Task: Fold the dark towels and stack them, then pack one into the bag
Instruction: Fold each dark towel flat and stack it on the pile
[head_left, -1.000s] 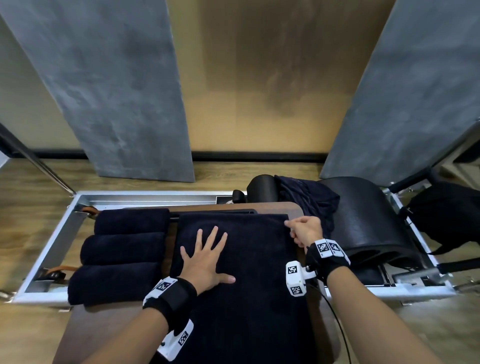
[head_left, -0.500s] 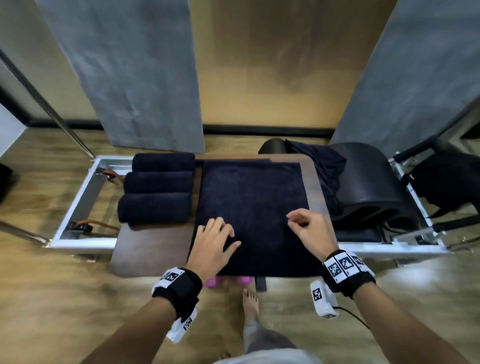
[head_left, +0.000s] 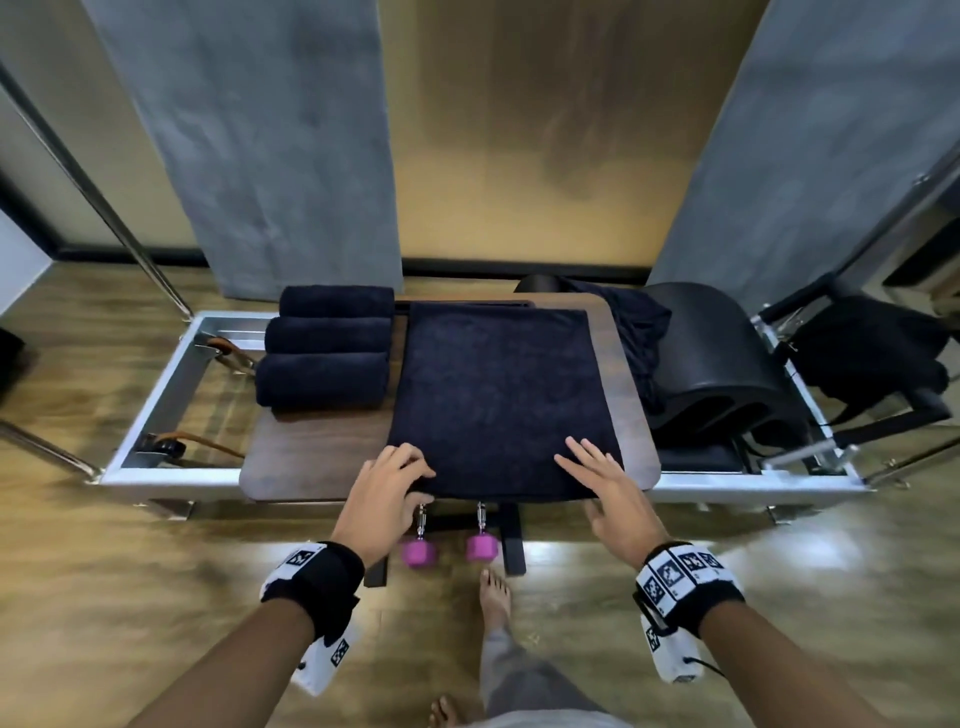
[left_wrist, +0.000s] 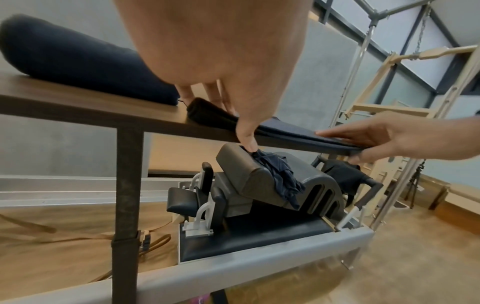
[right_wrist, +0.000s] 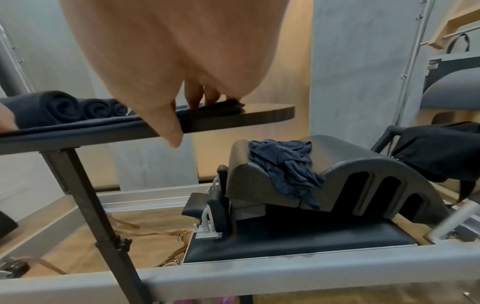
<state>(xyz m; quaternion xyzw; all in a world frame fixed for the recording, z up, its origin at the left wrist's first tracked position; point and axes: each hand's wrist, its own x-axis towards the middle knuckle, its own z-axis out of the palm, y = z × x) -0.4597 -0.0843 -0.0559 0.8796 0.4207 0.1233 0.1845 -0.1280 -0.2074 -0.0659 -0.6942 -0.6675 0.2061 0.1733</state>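
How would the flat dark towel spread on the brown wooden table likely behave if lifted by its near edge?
The flat dark towel would probably flop and drape: its near edge already sags over the brown wooden table. It looks like soft terry, so likely grippy, not slippery. Being flat, it should not roll, unlike the three rolled dark towels beside it.

Dim warm light, blurred (bowed) edges, floor glare.
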